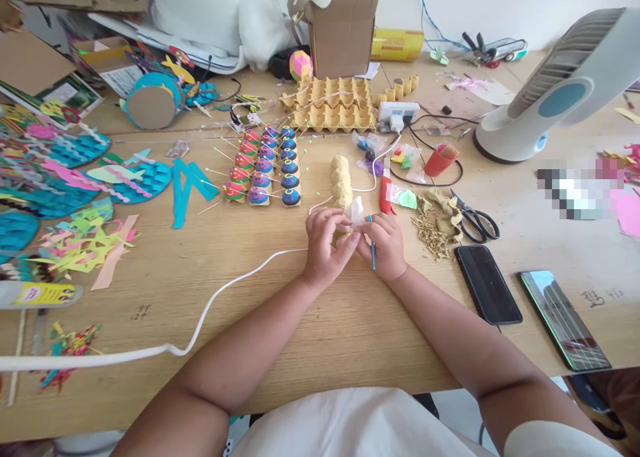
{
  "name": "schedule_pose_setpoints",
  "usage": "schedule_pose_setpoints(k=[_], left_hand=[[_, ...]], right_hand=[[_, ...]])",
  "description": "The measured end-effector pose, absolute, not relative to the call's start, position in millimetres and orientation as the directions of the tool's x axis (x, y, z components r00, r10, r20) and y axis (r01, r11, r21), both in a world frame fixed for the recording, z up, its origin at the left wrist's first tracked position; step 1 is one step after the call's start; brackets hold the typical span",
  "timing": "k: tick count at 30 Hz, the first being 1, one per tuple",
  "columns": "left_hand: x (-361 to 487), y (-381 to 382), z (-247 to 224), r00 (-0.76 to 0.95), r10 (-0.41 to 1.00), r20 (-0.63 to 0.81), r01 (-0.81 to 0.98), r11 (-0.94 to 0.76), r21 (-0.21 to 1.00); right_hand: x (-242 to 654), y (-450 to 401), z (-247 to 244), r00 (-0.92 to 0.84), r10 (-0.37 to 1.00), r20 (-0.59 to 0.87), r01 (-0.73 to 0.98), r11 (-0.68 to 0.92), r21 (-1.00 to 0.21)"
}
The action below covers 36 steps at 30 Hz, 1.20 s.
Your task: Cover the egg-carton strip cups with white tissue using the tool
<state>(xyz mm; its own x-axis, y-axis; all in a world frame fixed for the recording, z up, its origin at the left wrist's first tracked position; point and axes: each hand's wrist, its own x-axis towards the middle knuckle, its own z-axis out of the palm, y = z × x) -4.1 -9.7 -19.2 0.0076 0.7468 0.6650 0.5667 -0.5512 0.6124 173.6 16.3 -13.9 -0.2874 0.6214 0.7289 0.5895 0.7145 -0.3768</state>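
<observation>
Both hands meet over the middle of the table. Pinched between their fingertips is a small whitish plastic packet (355,212); its contents do not show. My left hand (325,249) has its fingers closed on the packet's left side. My right hand (386,245) grips the other side and also keeps a thin blue stick (373,254) in its fingers. Just beyond lies a plain strip of egg-carton cups (341,177), its near end partly hidden by the hands. To the left stand rows of painted egg-carton cups (261,165) with pins sticking out.
On the right are scissors (477,220), carton scraps (433,224), a red cutter (386,189), two phones (489,284) and a fan (537,90). A white cable (220,290) crosses the table on the left. Paper scraps (75,240) and egg trays (335,104) lie further off.
</observation>
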Motion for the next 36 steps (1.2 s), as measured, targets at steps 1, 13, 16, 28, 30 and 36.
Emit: schedule_pose_setpoints(k=[1,13,16,28,30,36], left_hand=[[-4.1,-9.2,-19.7,0.006,0.745,0.667,0.566,-0.552,0.612],[-6.6,-2.3,-27.1,-0.073,0.726,0.684,0.552,-0.542,0.634],[-6.1,-1.7,-27.6,-0.090,0.711,0.697,0.553,-0.546,0.629],[-5.8,-3.8,-25.9,-0.025,0.666,0.745,0.596,-0.588,0.546],[-5.3,-3.7,-25.4,-0.035,0.650,0.759,0.598,-0.595,0.537],[-1.1,-3.0,-26.5,-0.042,0.644,0.764,0.598,-0.596,0.535]], right_hand=[[174.1,16.2,-14.5,-0.290,0.618,0.731,0.604,0.711,-0.361],[168.8,12.5,-12.2,-0.339,0.545,0.767,0.623,0.741,-0.251],[168.0,12.6,-12.5,-0.288,0.604,0.743,0.621,0.708,-0.335],[167.0,15.5,-7.4,-0.215,0.670,0.710,0.540,0.688,-0.486],[166.6,15.5,-7.7,-0.223,0.636,0.738,0.545,0.710,-0.447],[168.7,16.2,-9.9,-0.202,0.581,0.789,0.573,0.723,-0.386]])
